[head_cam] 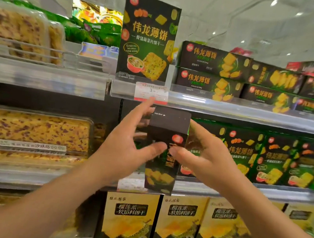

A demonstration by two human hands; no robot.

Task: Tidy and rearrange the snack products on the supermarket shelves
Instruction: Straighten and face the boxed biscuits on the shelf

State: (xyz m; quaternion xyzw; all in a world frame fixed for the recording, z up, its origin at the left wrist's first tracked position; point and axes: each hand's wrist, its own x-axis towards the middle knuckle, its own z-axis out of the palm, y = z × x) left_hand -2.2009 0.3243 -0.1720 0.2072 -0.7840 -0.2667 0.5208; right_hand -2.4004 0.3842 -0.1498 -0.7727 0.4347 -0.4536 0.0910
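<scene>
A dark green-black cracker box point(168, 128) stands upright in the air in front of the middle shelf, its narrow side and top facing me. My left hand point(127, 139) grips its left side, thumb across the front. My right hand point(205, 157) holds its right side, thumb meeting the left thumb on the front. One matching box point(148, 38) stands upright on the top shelf. More matching boxes point(243, 156) stand upright on the middle shelf to the right. Others lie stacked flat point(212, 72) on the top shelf.
Clear packs of yellow cake point(31, 130) fill the left shelves. Yellow durian biscuit boxes point(129, 217) line the lower shelf. A price tag point(151, 92) hangs on the top shelf rail point(253, 111). A dark gap opens on the middle shelf behind the held box.
</scene>
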